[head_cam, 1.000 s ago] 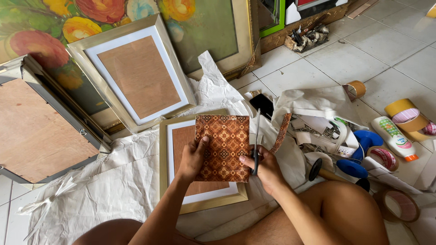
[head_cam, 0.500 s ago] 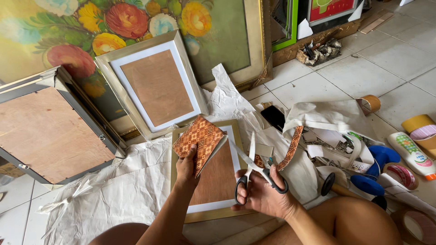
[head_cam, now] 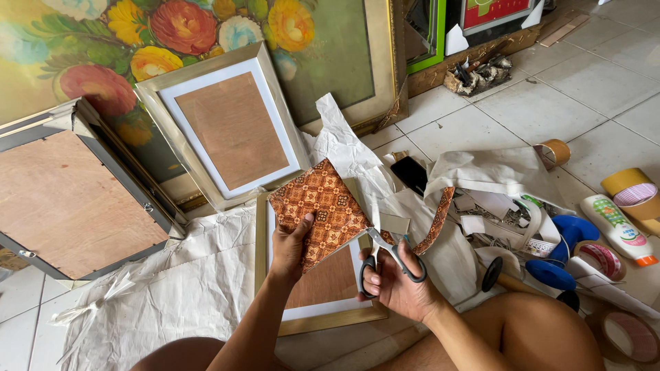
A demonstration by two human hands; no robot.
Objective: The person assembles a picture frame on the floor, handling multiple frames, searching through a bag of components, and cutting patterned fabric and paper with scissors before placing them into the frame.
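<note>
**Scissors being brought to the edge of the patterned sheet**

Since half a second ago, the orange patterned sheet [head_cam: 320, 209] is being turned flatter toward the camera, and the scissors [head_cam: 386, 253] are being moved in against its right edge. The sheet is being pinched at its lower edge by the left hand [head_cam: 289, 249], thumb on the patterned face and fingers closed behind it. The scissors are being gripped by the right hand [head_cam: 397, 285], fingers closed through the black loops, with the blades pointing up and left and touching the sheet's edge. Both are being held above a gold picture frame [head_cam: 323, 323] lying back-up on crumpled white paper [head_cam: 179, 288] on the tiled floor [head_cam: 550, 103]. Another frame [head_cam: 230, 124] is being propped against a flower painting [head_cam: 137, 41] behind. Tape rolls [head_cam: 629, 189] and a glue bottle [head_cam: 615, 227] are lying at the right.
</note>
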